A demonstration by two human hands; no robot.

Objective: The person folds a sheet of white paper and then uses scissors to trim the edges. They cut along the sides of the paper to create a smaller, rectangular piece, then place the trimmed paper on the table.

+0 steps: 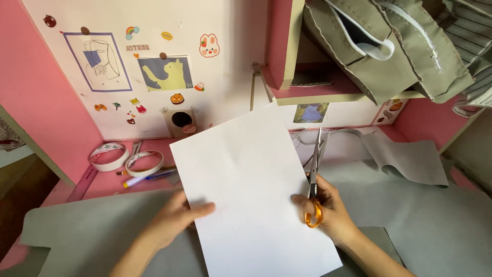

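**A:** Head view, from my remote station. What does each hand hold?

**B:** The left hand (177,218) pinches the white sheet of paper (251,190) at its left edge, thumb on top, the other fingers hidden beneath; its grip is pressed together on the paper. The right hand (328,210) holds a pair of scissors (315,174) by the orange handles, fingers through the loops; its grip is closed on them. I see the steel blades pointing away from the person, toward the rear of the tabletop, lying along the paper's right edge. Whether the blades already bite the paper I cannot tell.

**A:** Where is the sheet?

**B:** Over the middle of the tabletop, tilted, its far corner toward the back wall, its near corner at the front edge. Beneath it lies grey fabric (435,220), which covers the front and right of the tabletop.

**A:** And the surroundings?

**B:** Toward the rear left corner I see two rolls of tape (125,159), side by side and touching. Just beside them, nearer the person, lies a blue-and-white pen (148,177). A ruler (84,183) runs along the left edge. The back wall carries stickers and a cat picture (165,73). Grey sewn fabric pieces (389,46) hang from the shelf at upper right.
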